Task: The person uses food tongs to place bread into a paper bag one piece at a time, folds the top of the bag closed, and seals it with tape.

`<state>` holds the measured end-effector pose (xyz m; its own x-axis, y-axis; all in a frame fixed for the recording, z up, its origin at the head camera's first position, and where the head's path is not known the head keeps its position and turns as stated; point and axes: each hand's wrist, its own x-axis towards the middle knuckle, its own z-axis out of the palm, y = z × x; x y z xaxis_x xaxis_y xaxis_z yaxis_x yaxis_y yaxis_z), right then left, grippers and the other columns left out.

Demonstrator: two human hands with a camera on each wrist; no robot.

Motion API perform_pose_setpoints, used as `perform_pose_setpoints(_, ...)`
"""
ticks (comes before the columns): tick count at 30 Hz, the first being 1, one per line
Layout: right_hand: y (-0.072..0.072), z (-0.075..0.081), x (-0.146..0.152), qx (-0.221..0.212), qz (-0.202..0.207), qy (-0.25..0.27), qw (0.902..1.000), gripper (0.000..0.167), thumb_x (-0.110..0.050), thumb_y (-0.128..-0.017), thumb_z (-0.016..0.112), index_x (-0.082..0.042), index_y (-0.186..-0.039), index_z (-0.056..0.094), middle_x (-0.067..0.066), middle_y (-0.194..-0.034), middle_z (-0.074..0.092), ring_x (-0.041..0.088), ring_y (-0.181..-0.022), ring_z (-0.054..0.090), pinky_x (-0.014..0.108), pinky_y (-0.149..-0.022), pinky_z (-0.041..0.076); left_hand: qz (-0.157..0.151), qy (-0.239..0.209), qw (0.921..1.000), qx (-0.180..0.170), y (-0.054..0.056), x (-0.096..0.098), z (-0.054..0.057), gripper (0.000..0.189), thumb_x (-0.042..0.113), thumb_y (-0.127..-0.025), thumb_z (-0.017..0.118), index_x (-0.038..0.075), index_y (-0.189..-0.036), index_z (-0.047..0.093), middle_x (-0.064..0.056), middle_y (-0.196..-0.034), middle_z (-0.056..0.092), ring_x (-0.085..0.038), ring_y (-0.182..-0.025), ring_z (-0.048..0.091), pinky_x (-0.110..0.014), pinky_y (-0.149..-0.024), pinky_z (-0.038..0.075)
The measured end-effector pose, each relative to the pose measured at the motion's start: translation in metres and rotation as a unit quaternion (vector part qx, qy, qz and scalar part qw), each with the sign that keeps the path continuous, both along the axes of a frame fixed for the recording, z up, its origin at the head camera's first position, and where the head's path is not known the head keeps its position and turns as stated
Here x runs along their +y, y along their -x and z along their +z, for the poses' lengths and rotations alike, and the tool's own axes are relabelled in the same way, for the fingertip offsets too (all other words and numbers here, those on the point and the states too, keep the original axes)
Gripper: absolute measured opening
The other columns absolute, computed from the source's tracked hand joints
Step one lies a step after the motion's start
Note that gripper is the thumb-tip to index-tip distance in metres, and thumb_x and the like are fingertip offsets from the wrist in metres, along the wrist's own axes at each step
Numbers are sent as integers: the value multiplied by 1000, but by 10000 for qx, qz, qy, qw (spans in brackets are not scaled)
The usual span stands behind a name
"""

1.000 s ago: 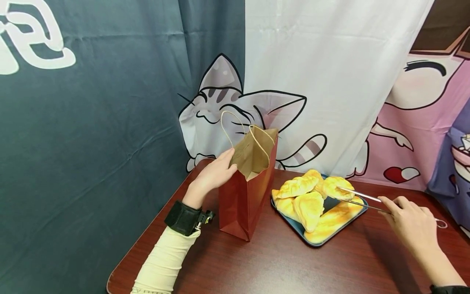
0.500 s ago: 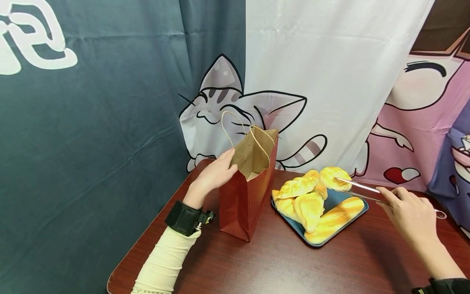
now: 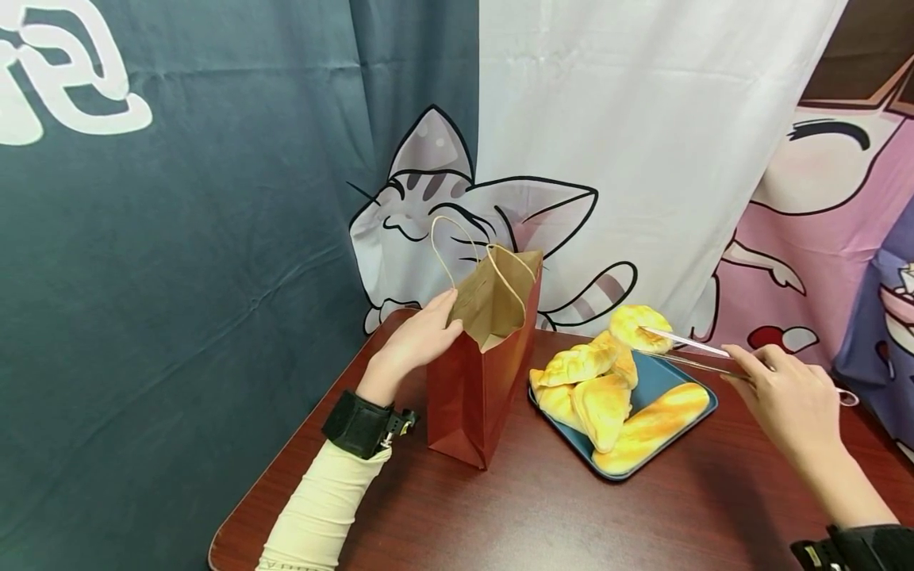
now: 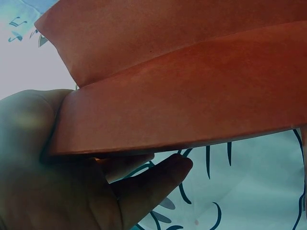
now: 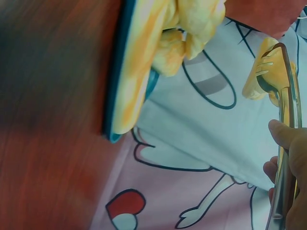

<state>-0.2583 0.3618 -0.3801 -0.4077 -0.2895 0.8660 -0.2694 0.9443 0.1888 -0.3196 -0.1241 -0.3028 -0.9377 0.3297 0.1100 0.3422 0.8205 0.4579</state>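
We have raised the round bun [image 3: 631, 323] and shifted it leftward since a second ago, when it sat lower over the right part of the blue tray [image 3: 660, 377]; our right hand [image 3: 793, 404] has moved up and left with it. That hand pinches metal tongs [image 3: 693, 344], whose arms clasp the bun, one above and one below, so the bun hangs in the air by the tray's far edge. Our left hand [image 3: 414, 337] has stayed put, gripping the rim of the red paper bag [image 3: 464, 396] between thumb and fingers. We see the bag upright on the brown worktop [image 3: 500, 515], left of the tray, with its mouth open and both cord handles [image 3: 444, 222] standing. On the tray, a long loaf [image 3: 653, 428] lies along the near right edge, and a triangular pastry [image 3: 603, 408] leans in a pile with a braided pastry [image 3: 574, 365] at the left. Behind everything, we have a curtain [image 3: 643, 119] printed with a cartoon cat.
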Motion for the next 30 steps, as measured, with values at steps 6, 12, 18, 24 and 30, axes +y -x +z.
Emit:
perform_pose_setpoints(6, 4, 12, -12, 82, 60, -29, 9999, 66, -64, -101, 28, -17, -110, 73, 16, -76, 59, 34, -53, 52, 45, -44, 33, 23, 10, 10000, -9, 0, 0, -1, 64, 32, -103, 36, 11, -161, 18, -7, -168, 18, -23, -155, 19, -45, -124, 22)
perform_pose_setpoints(12, 8, 27, -25, 153, 187, 37, 9997, 46, -54, -99, 49, -17, -112, 74, 16, -77, 63, 37, -50, 51, 45, -46, 32, 18, 24, 10000, -14, 1, 0, -1, 64, 32, -103, 36, 10, -161, 17, -8, -168, 18, -23, -155, 19, -45, -124, 22)
perform_pose_setpoints(18, 8, 43, -42, 75, 280, 97, 9995, 46, -17, -68, 83, -17, -114, 73, 16, -81, 64, 36, -52, 52, 45, -48, 34, 59, 24, 10000, -18, -1, 0, 0, 64, 32, -103, 36, 11, -161, 17, -6, -168, 17, -22, -155, 19, -44, -124, 22)
perform_pose_setpoints(24, 11, 57, -62, 141, 399, 256, 9988, 50, -17, -67, 85, -18, -116, 73, 15, -84, 64, 35, -54, 51, 48, -50, 36, 82, -17, 10000, 42, -3, 1, 1, 64, 30, -102, 38, 10, -160, 19, -6, -168, 19, -22, -155, 20, -43, -124, 22)
perform_pose_setpoints(30, 14, 67, -81, 245, 564, 426, 9972, 51, -16, -66, 87, -19, -116, 74, 14, -82, 62, 34, -51, 48, 47, -51, 36, 85, -4, 10000, 36, -4, 0, 1, 64, 31, -103, 38, 11, -160, 20, -6, -168, 20, -21, -155, 19, -43, -125, 22)
